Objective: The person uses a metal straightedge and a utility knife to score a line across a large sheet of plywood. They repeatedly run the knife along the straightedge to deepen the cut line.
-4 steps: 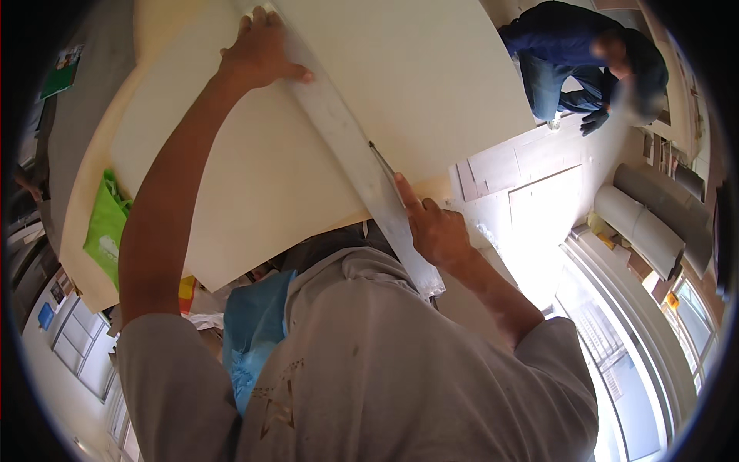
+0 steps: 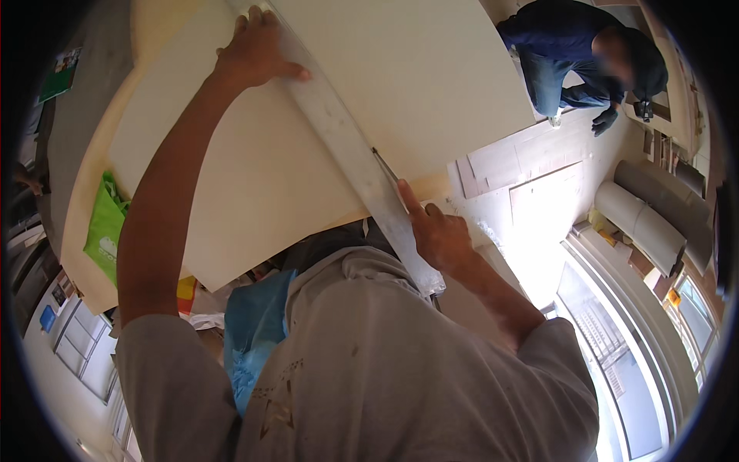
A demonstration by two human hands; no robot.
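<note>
Across a large cream sheet (image 2: 246, 177) lies a long, whitish straightedge (image 2: 339, 127), running slantwise from the far left down to my waist. My left hand (image 2: 258, 50) presses flat on its far part, fingers spread and thumb out to the right. In my right hand (image 2: 440, 235) is a slim, dark-tipped knife (image 2: 387, 167), the index finger stretched along it. Its tip meets the sheet at the straightedge's right edge, near the middle of its length. The handle is mostly hidden inside my closed fingers.
A person in dark clothes (image 2: 554, 31) with a dark glove crouches at the far right. Green bag (image 2: 105, 231) hangs by the sheet's left edge; a blue bag (image 2: 258, 327) is at my left side. Large rolls (image 2: 639, 223) lie right, near bright windows.
My right hand and the knife have slid slightly toward me along the straightedge. My left hand stays nearly in place. The other person's head and gloved hand have shifted a little.
</note>
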